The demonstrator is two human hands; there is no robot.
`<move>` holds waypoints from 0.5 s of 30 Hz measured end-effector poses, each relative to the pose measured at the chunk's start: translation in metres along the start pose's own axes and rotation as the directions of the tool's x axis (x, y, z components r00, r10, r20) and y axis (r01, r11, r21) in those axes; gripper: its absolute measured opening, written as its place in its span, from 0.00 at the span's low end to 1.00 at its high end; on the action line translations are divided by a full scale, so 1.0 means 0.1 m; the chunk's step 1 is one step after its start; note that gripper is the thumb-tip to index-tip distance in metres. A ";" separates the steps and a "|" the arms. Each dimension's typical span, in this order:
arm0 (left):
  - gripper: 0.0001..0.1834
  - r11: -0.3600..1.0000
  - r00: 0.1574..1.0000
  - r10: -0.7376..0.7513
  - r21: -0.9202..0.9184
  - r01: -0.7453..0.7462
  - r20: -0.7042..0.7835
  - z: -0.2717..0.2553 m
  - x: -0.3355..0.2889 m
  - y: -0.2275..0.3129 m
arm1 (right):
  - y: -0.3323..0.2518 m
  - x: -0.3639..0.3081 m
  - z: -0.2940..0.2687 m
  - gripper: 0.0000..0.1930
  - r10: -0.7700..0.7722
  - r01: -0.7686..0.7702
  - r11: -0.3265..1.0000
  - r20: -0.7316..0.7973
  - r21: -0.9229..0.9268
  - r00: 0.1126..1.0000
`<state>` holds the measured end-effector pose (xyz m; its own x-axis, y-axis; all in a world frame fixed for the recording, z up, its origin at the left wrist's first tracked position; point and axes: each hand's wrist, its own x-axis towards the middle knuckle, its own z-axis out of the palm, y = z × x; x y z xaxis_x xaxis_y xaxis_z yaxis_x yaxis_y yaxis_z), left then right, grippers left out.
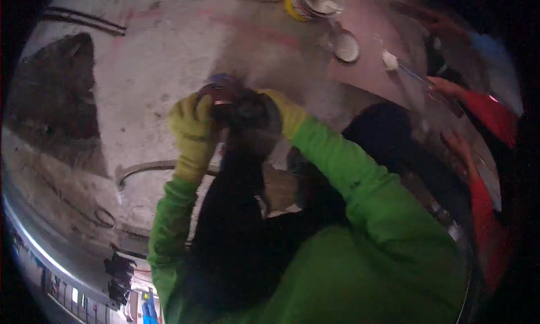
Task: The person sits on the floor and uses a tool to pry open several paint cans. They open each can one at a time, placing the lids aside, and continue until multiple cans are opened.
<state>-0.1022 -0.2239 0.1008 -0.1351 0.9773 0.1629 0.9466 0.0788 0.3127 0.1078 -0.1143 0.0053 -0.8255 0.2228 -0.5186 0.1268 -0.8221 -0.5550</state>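
Gripping the dark power tool (247,119) from both sides, left hand (194,130) and right hand (287,113) close their fingers around it, its long body running back toward the person.

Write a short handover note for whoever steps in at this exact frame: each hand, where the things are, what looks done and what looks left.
Left hand: in a yellow-green glove, closed on the dark power tool near its round reddish head.
Right hand: gloved too, gripping the same tool from the other side.
The tool's head sits against the pale, scuffed surface; whether it is running cannot be told.
At the top: an open can, its lid lying loose, and a brush.
Another person's hands in red sleeves are at the right edge.
Done: not readable from the marks on the surface. Left: likewise unclear.
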 end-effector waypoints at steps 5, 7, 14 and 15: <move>0.29 0.998 0.999 -0.048 -0.050 0.047 -0.013 -0.05 0.18 0.03 | -0.22 -0.03 0.13 0.15 0.046 -0.046 0.999 -0.062 0.003 0.997; 0.27 0.994 0.995 -0.092 -0.058 0.094 0.045 -0.13 0.20 0.06 | 0.04 0.03 -0.03 0.15 -0.040 0.031 0.929 -0.016 -0.370 0.999; 0.22 0.986 0.988 0.133 -0.095 -0.139 -0.073 -0.33 0.19 0.26 | 0.15 0.01 0.12 0.16 -0.171 0.153 0.977 -0.113 -0.150 0.979; 0.21 0.990 0.994 0.082 -0.108 -0.090 -0.070 -0.34 0.22 0.29 | 0.18 -0.06 0.15 0.17 -0.170 0.150 0.975 -0.117 -0.162 0.978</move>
<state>-0.0874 -0.2066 0.1453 -0.0768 0.9644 0.2529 0.9179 -0.0307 0.3956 0.1063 -0.1384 0.0081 -0.7649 0.4193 -0.4890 0.0885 -0.6836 -0.7245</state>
